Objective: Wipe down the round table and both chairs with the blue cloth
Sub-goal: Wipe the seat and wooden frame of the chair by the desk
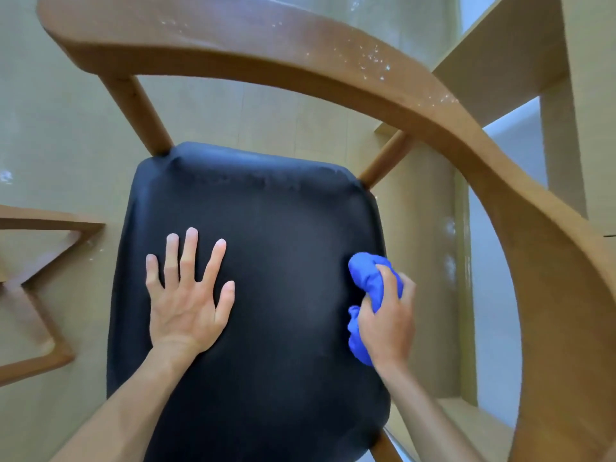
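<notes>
I look straight down on a wooden chair with a curved backrest rail [300,48] and a black padded seat [266,268]. My left hand [186,295] lies flat on the left half of the seat, fingers spread, holding nothing. My right hand [388,318] is closed around a bunched blue cloth [368,281], which presses against the seat's right edge. White specks dot the top of the backrest rail. The round table is not in view.
The chair's armrest sweeps down the right side [546,261]. A wooden frame piece [36,295] lies on the floor at the left. Beige shelving or boards [520,61] stand at the upper right. Pale tan flooring [50,128] surrounds the chair.
</notes>
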A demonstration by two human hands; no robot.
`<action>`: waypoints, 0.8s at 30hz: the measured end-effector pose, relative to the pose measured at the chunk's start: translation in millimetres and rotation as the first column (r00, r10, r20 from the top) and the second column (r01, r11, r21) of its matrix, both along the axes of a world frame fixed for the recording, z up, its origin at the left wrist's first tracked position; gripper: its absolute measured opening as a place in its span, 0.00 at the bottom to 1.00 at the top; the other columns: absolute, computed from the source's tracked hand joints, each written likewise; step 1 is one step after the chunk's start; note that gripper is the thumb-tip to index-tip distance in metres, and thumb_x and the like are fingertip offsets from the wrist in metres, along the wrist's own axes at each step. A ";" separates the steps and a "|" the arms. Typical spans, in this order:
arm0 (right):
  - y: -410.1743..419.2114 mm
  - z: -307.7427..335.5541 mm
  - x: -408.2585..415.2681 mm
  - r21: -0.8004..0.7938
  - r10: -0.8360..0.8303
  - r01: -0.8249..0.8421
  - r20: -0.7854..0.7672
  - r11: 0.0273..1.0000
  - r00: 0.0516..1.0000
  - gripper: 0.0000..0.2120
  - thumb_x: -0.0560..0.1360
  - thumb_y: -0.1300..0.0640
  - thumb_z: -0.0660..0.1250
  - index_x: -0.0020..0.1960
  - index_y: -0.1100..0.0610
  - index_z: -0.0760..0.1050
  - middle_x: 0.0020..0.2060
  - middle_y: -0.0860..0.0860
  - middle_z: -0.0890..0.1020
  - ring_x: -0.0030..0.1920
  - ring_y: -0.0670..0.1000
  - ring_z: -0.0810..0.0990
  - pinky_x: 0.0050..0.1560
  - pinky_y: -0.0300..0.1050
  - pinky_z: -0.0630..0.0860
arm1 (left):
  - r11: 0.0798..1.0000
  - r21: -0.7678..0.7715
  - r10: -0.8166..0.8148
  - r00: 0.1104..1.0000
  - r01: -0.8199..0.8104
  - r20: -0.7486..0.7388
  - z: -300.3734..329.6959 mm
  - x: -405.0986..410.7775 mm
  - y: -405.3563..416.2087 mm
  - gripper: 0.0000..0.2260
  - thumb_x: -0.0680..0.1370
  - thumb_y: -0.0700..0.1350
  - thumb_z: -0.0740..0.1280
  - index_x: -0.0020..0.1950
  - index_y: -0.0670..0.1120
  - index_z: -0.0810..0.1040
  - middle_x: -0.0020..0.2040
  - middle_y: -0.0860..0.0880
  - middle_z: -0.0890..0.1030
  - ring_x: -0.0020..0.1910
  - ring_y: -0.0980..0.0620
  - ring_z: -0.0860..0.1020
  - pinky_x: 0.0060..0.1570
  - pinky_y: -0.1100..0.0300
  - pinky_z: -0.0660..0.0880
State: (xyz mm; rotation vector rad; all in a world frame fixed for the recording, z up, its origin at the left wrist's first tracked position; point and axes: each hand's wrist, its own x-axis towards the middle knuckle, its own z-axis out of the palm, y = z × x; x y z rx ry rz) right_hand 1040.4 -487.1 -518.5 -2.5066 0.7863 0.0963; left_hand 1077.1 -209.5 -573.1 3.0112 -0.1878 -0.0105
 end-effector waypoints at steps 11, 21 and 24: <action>-49.8 -13.8 157.2 -0.016 -0.179 0.179 -0.015 0.984 0.984 0.22 0.70 0.64 0.58 0.62 0.51 0.72 0.56 0.55 0.75 0.51 0.57 0.76 0.48 0.46 0.70 | 1.000 0.003 -0.009 0.998 0.009 0.058 -9.1 1.7 0.8 0.28 0.78 0.57 0.51 0.77 0.51 0.60 0.79 0.42 0.53 0.77 0.38 0.51 0.72 0.36 0.47; 15.2 13.7 -18.9 -0.030 0.073 -0.074 -0.022 0.997 0.997 0.21 0.67 0.66 0.65 0.57 0.49 0.73 0.60 0.50 0.70 0.50 0.59 0.78 0.45 0.50 0.76 | 1.000 0.021 0.002 0.999 -0.002 -0.036 6.4 0.0 -2.1 0.28 0.78 0.57 0.52 0.77 0.50 0.60 0.78 0.40 0.54 0.77 0.37 0.51 0.72 0.36 0.47; 61.7 14.4 -57.0 -0.128 0.480 -0.472 0.044 0.872 0.876 0.24 0.59 0.70 0.72 0.55 0.58 0.80 0.57 0.62 0.76 0.46 0.64 0.79 0.37 0.52 0.79 | 1.000 0.015 0.001 0.998 0.000 -0.063 8.2 0.1 -1.8 0.28 0.78 0.57 0.52 0.77 0.51 0.60 0.78 0.40 0.54 0.77 0.37 0.51 0.72 0.36 0.47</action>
